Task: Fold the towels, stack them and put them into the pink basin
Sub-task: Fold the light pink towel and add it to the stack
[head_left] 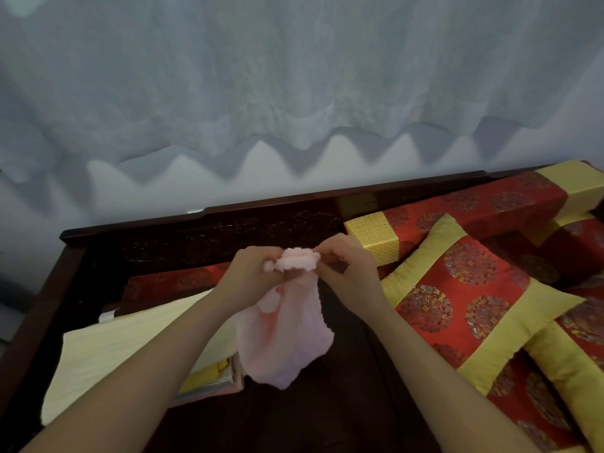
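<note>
Now both hands — left hand and right hand — pinch the bunched top edge of the pink towel, which hangs below them. Better to slide the pinches apart to the corners — a taut, level edge folds squarely.

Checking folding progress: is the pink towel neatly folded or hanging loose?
Not folded. The pink towel hangs rumpled from its top edge, which the left hand and right hand pinch in the air.

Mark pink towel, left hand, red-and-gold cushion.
pink towel (287, 335): head view, hanging middle of the cloth.
left hand (251, 269): head view, back of the hand.
red-and-gold cushion (470, 299): head view, red centre panel.
</note>
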A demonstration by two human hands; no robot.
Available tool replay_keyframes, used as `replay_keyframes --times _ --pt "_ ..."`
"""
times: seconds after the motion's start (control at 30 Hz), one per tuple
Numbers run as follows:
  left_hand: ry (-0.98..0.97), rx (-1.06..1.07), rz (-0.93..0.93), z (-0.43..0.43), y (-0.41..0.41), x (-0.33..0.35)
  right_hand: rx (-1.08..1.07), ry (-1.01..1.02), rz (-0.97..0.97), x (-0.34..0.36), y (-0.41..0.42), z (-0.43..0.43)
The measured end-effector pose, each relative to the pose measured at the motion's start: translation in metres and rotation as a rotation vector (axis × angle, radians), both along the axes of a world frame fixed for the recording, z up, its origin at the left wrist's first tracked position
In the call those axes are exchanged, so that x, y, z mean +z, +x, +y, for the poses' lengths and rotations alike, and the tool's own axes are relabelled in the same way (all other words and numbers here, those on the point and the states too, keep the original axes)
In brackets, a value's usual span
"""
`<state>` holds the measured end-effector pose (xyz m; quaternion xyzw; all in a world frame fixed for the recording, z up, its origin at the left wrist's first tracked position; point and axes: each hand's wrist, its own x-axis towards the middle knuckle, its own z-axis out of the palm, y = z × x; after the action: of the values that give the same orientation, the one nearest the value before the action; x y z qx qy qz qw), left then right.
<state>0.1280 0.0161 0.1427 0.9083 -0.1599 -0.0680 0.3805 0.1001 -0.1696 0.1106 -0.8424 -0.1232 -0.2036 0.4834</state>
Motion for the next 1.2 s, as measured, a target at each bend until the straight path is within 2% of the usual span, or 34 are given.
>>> replay_keyframes --times 0.07,0.2,0.33,0.5,0.6,0.77,0.83,0.93,1.03,1.2 --pt "-0.11 0.01 0.058 0.007 0.002 0.005 -0.06 0.068 0.05 0.006 0.006 -0.014" --pt "-0.388 0.158 0.132 0.046 0.017 0.023 -0.248 0.423 0.106 0.025 0.022 -0.068" --pt "-0.51 0.225 0.047 0.071 0.027 0.036 -0.369 0.47 0.062 0.042 0.027 -0.117" --pt "-0.457 0.196 -0.027 0.07 0.012 0.03 -0.288 0.416 0.102 0.046 0.003 -0.13" --pt "-0.362 0.071 0.071 0.071 -0.011 0.014 -0.216 0.372 0.22 0.021 -0.027 -0.137" --pt "-0.035 -0.146 0.298 0.081 -0.053 -0.049 -0.105 0.275 0.552 -0.049 -0.088 -0.145" --pt "0.036 -0.211 0.419 0.082 -0.067 -0.078 -0.101 0.273 0.713 -0.079 -0.111 -0.145" --pt "0.078 -0.284 0.468 0.081 -0.073 -0.106 -0.084 0.278 0.898 -0.104 -0.13 -0.144" --pt "-0.006 -0.139 0.471 0.07 -0.058 -0.123 -0.143 0.358 0.939 -0.111 -0.122 -0.141" --pt "-0.088 0.316 0.403 0.042 -0.019 -0.163 -0.427 0.368 0.861 -0.151 -0.069 -0.142"
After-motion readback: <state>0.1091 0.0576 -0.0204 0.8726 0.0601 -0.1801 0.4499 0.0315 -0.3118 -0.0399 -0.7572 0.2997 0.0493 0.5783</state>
